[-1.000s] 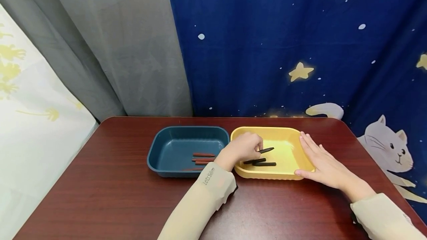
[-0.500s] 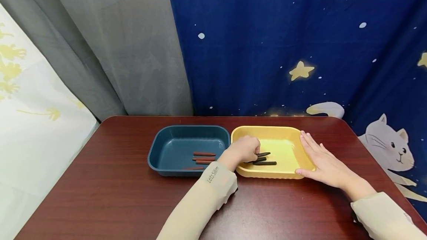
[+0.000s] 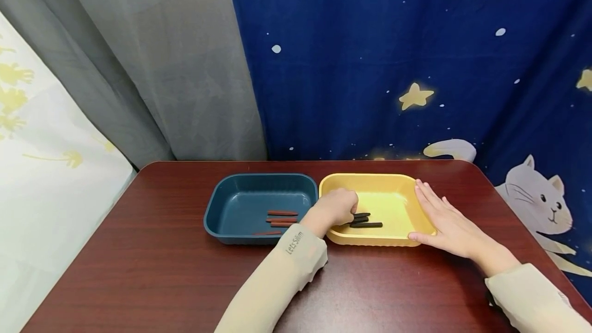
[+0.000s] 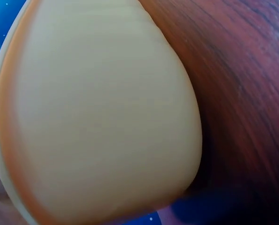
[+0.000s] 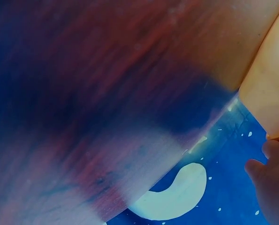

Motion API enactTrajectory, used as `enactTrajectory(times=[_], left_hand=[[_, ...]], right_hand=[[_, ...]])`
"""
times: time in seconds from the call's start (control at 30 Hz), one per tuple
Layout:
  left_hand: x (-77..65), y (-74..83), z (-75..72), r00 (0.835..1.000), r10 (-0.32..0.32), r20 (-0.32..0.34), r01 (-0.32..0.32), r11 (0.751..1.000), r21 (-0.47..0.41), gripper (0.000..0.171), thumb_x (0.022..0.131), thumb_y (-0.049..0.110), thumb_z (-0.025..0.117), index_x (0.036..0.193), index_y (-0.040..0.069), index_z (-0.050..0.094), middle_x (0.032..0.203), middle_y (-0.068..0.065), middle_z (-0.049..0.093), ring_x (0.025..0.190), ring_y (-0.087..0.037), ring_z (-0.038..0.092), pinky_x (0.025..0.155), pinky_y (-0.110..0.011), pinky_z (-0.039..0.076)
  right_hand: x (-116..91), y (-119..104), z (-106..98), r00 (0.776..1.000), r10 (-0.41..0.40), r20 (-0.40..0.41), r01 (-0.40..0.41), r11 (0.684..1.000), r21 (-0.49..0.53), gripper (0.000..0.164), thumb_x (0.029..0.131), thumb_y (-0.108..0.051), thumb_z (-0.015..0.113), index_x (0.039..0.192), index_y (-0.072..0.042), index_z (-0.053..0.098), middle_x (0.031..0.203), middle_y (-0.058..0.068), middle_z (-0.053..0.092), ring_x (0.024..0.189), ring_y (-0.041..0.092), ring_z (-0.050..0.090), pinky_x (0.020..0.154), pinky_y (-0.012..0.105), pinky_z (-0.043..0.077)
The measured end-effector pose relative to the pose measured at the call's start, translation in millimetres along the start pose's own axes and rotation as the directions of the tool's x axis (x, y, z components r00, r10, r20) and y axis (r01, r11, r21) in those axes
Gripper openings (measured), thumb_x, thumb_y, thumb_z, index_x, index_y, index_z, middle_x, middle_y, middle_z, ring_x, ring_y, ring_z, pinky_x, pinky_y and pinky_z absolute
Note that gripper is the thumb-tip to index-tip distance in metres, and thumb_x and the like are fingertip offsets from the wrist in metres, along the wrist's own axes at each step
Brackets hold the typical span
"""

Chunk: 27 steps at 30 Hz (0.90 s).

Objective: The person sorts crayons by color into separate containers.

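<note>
My left hand (image 3: 334,207) reaches into the left end of the yellow tray (image 3: 402,242), fingers curled down and pinching a black crayon (image 3: 363,215) near its left end. The fingertips are hidden behind the hand. Two other black crayons, one of them the nearest crayon (image 3: 366,225), lie close beside it on the tray floor. My right hand (image 3: 448,227) rests against the tray's right wall, fingers straight and thumb at the front corner. In the left wrist view the tray's pale outer wall (image 4: 106,103) fills most of the picture.
A dark blue tray (image 3: 261,239) stands just left of the yellow one, with several red-brown crayons (image 3: 283,213) in its right half. Both rest on a reddish-brown table (image 3: 162,271). Grey and blue curtains (image 3: 333,91) hang behind the table's back edge.
My left hand has brought the black crayon left and down, so that it now lies close alongside the other black crayons. The right hand has stayed against the yellow tray.
</note>
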State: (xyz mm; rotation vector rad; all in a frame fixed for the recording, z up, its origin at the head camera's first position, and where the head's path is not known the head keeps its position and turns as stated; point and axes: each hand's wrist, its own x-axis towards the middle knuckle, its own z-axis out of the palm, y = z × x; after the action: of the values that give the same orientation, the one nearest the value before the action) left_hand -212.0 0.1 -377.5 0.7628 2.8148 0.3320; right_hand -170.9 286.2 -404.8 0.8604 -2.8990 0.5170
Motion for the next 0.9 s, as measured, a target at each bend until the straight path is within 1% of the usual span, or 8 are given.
enactTrajectory(times=[0.1, 0.2, 0.37, 0.43, 0.53, 0.63, 0.77, 0.9], left_hand=[[-3.6, 0.9, -3.4, 1.000, 0.009, -0.006, -0.009, 1.000, 0.002, 0.038, 0.085, 0.000, 0.062, 0.058, 0.017, 0.042, 0.061, 0.005, 0.031, 0.059, -0.011, 0.032, 0.050, -0.022, 0.024], [-11.1, 2.1, -10.0, 0.998, 0.052, -0.024, -0.051, 0.998, 0.033, 0.042, 0.085, -0.003, 0.057, 0.057, 0.017, 0.035, 0.061, 0.005, 0.023, 0.059, -0.011, 0.023, 0.050, -0.023, 0.017], [-30.7, -0.7, -35.8, 0.984, 0.149, -0.094, -0.138, 0.984, 0.117, 0.041, 0.086, -0.007, 0.048, 0.058, 0.017, 0.030, 0.062, 0.004, 0.019, 0.061, -0.012, 0.016, 0.052, -0.023, 0.013], [-43.0, -6.2, -46.2, 0.973, 0.194, -0.125, -0.180, 0.977, 0.119, 0.038, 0.090, -0.004, 0.049, 0.059, 0.016, 0.039, 0.062, 0.005, 0.027, 0.060, -0.011, 0.021, 0.053, -0.022, 0.019], [-69.9, -21.1, -56.0, 0.959, 0.247, -0.141, -0.238, 0.968, 0.076, 0.024, 0.095, 0.006, 0.056, 0.074, 0.013, 0.065, 0.070, 0.007, 0.055, 0.062, -0.007, 0.043, 0.059, -0.019, 0.040], [-103.3, -41.4, -60.2, 0.963, 0.238, -0.129, -0.240, 0.971, -0.003, 0.013, 0.096, 0.016, 0.063, 0.099, 0.012, 0.075, 0.093, 0.005, 0.072, 0.077, -0.007, 0.060, 0.075, -0.024, 0.054], [-141.2, -70.5, -63.9, 0.973, 0.175, -0.147, -0.184, 0.982, -0.049, 0.013, 0.096, 0.022, 0.065, 0.103, 0.016, 0.075, 0.098, 0.006, 0.071, 0.085, -0.009, 0.063, 0.078, -0.027, 0.054], [-168.5, -99.8, -68.3, 0.970, 0.109, -0.217, -0.117, 0.993, -0.025, 0.015, 0.096, 0.022, 0.065, 0.107, 0.016, 0.073, 0.104, 0.005, 0.070, 0.096, -0.014, 0.066, 0.083, -0.034, 0.056]], right_hand=[[-0.7, -0.7, 0.0, 1.000, 0.005, 0.002, -0.005, 1.000, 0.001, 0.105, 0.087, -0.050, 0.070, 0.159, -0.003, 0.012, 0.166, 0.019, 0.012, 0.156, 0.032, 0.009, 0.115, 0.069, 0.022], [-1.7, -2.3, 0.1, 1.000, 0.013, 0.013, -0.013, 1.000, 0.011, 0.105, 0.086, -0.050, 0.071, 0.159, -0.002, 0.012, 0.166, 0.019, 0.012, 0.155, 0.033, 0.010, 0.113, 0.071, 0.023], [-0.1, -3.4, -3.3, 1.000, 0.009, 0.007, -0.009, 1.000, 0.006, 0.105, 0.087, -0.050, 0.071, 0.159, -0.002, 0.011, 0.167, 0.018, 0.011, 0.155, 0.034, 0.010, 0.111, 0.072, 0.023], [0.5, -4.1, -3.2, 1.000, 0.017, -0.003, -0.017, 1.000, 0.011, 0.105, 0.086, -0.050, 0.071, 0.160, -0.004, 0.011, 0.167, 0.017, 0.010, 0.155, 0.034, 0.010, 0.112, 0.073, 0.022], [1.1, -5.9, 1.2, 1.000, 0.024, 0.010, -0.025, 0.999, 0.033, 0.105, 0.086, -0.051, 0.071, 0.160, -0.006, 0.010, 0.168, 0.015, 0.008, 0.155, 0.035, 0.010, 0.110, 0.074, 0.022], [2.5, -7.9, 6.5, 0.999, 0.024, 0.029, -0.025, 0.998, 0.053, 0.105, 0.086, -0.052, 0.071, 0.161, -0.008, 0.010, 0.168, 0.015, 0.008, 0.155, 0.036, 0.010, 0.108, 0.076, 0.024], [3.0, -8.1, 9.1, 0.999, 0.026, 0.023, -0.027, 0.998, 0.062, 0.105, 0.085, -0.051, 0.072, 0.161, -0.011, 0.010, 0.169, 0.011, 0.007, 0.155, 0.035, 0.010, 0.107, 0.077, 0.024], [0.5, -6.7, 9.0, 0.999, 0.042, 0.019, -0.044, 0.995, 0.092, 0.105, 0.084, -0.048, 0.074, 0.161, -0.013, 0.010, 0.169, 0.008, 0.007, 0.155, 0.036, 0.009, 0.108, 0.077, 0.021]])
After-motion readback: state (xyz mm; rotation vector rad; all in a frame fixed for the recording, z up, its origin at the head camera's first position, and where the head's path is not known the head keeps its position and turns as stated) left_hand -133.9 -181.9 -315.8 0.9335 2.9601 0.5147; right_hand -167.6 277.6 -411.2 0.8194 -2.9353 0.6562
